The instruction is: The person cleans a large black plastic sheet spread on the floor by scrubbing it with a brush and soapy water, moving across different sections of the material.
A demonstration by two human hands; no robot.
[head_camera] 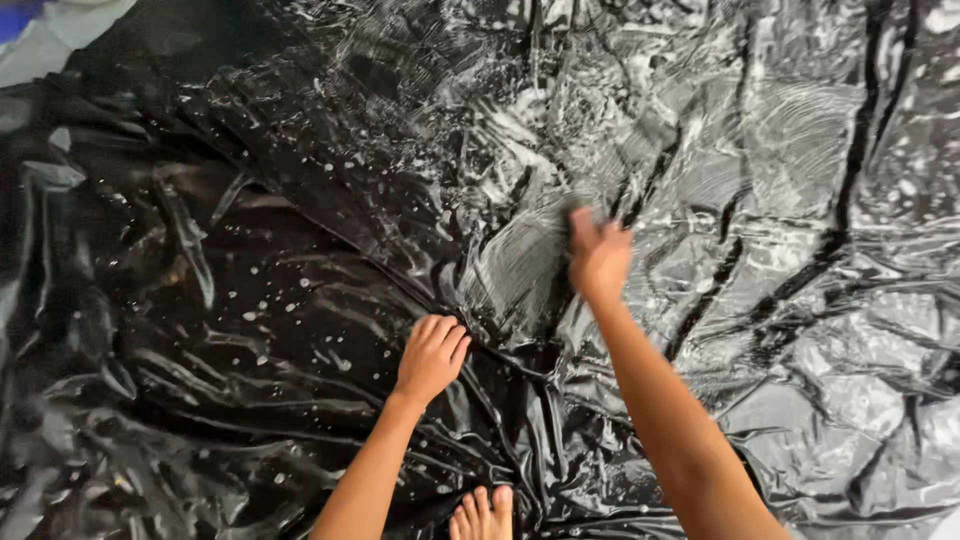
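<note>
A black plastic sheet [250, 300] covers nearly the whole view, crumpled into ridges and folds, glossy with water; a pale strip of floor [60, 30] shows at the top left corner. White soapy foam streaks the sheet's right half, with only scattered flecks on the left. The left hand [432, 355] lies flat on the sheet, fingers together, holding nothing. The right hand [598, 262] presses down among the suds, closed on what may be a dark scrubber [573, 208], mostly hidden. Bare toes [483, 512] rest at the bottom edge.

No packages, labels, signs or screens anywhere in view
</note>
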